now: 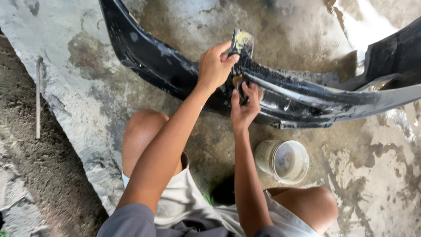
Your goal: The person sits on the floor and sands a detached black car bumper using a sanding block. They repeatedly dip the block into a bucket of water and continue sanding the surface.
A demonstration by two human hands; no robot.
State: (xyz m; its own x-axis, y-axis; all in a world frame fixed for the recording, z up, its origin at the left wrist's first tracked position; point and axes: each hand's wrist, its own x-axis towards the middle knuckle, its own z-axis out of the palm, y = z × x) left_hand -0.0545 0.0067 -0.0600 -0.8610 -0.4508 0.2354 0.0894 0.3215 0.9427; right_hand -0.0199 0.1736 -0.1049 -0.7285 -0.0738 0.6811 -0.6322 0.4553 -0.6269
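Note:
A long black car bumper (307,94) lies curved across the stained concrete floor in front of me. My left hand (215,66) rests on its upper edge and grips a dark flat board (242,41) smeared with yellowish putty. Just below, my right hand (243,105) presses against the bumper's face. Its fingers pinch a small dark spreader (239,83) with a tan smear at its tip. The spreader is mostly hidden between my two hands. The bumper's surface near my hands is scuffed and streaked with grey.
A white plastic tub (283,160) lies tipped on the floor between my knees and the bumper. A thin metal rod (38,96) lies on the rough ground at the left. My bare knees (144,127) are bent close under the bumper.

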